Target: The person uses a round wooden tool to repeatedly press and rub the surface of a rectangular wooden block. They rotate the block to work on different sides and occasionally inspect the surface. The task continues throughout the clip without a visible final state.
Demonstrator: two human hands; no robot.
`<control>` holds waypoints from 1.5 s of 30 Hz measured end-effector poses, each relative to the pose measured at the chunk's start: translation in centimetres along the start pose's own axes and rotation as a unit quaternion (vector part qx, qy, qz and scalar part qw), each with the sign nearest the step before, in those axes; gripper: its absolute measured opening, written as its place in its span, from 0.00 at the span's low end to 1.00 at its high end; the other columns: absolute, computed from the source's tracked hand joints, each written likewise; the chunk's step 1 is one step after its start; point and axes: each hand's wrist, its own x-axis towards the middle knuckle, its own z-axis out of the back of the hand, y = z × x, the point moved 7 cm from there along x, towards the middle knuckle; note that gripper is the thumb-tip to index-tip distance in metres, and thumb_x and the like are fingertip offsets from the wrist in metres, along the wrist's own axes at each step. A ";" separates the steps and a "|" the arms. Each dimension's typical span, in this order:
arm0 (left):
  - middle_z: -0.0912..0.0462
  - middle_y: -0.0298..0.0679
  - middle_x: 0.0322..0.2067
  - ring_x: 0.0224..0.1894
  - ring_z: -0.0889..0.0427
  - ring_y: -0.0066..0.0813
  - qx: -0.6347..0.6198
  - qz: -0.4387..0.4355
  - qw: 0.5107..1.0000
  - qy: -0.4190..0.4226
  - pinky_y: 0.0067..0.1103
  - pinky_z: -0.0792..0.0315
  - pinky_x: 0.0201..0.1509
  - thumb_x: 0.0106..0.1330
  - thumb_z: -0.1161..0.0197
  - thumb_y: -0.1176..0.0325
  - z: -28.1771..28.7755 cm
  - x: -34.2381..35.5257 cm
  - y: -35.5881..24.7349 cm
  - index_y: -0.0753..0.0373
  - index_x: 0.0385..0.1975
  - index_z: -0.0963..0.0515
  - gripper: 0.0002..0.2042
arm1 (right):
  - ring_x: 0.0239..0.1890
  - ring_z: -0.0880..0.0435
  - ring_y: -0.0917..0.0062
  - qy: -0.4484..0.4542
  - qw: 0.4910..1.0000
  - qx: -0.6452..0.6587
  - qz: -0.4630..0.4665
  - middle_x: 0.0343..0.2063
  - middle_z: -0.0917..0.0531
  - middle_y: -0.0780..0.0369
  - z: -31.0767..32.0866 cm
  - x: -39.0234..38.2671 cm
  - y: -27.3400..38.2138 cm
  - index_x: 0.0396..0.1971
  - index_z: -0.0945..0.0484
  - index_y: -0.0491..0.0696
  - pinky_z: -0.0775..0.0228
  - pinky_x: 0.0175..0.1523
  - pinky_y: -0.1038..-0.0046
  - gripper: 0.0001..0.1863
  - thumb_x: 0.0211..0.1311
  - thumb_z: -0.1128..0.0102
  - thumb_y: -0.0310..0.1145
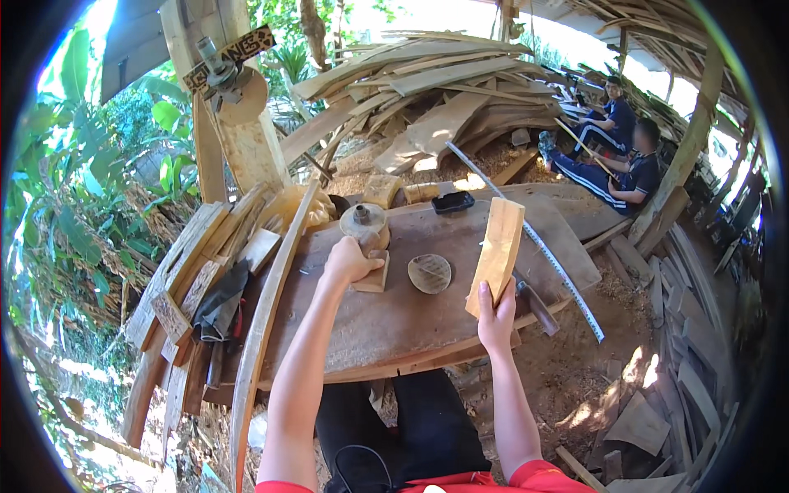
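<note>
Our right hand [496, 319] grasps a long, yellowish, rectangular wooden block [500, 242], tilted over a broad brown wooden surface [353, 345]. Our left hand [353, 261] touches a small, pale, squared wooden piece [374, 280] on it; we cannot tell whether that grip is closed. We seem to be handling both pieces; moving the block calls for clearing the long, thin, whitish ruler [538, 242] beside it.
</note>
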 end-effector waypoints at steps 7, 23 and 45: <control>0.10 0.58 0.37 0.42 0.09 0.52 0.000 0.008 1.000 0.012 0.38 0.17 0.50 0.50 0.17 0.45 0.1 -0.8 -0.3 0.69 0.35 0.12 0.28 | 0.44 0.18 0.74 -0.003 1.000 -0.013 0.016 0.43 0.18 0.56 0.3 0.2 -0.2 0.57 0.31 0.39 0.25 0.50 0.69 0.19 0.79 0.40 0.38; 0.14 0.63 0.33 0.40 0.14 0.65 0.015 -0.119 0.987 -0.109 0.49 0.20 0.48 0.65 0.34 0.62 0.5 -4.3 -3.4 0.66 0.38 0.16 0.12 | 0.38 0.16 0.74 0.023 0.999 0.031 -0.026 0.41 0.18 0.58 -1.6 0.2 1.2 0.54 0.29 0.42 0.24 0.39 0.72 0.17 0.80 0.42 0.40; 0.14 0.51 0.30 0.33 0.13 0.56 0.029 -0.278 0.952 -0.126 0.44 0.20 0.35 0.57 0.34 0.75 -0.5 -7.2 -2.6 0.64 0.46 0.24 0.16 | 0.32 0.08 0.71 0.237 0.913 0.242 -0.228 0.55 0.13 0.60 -15.0 1.0 -0.9 0.64 0.32 0.48 0.22 0.18 0.76 0.25 0.81 0.48 0.50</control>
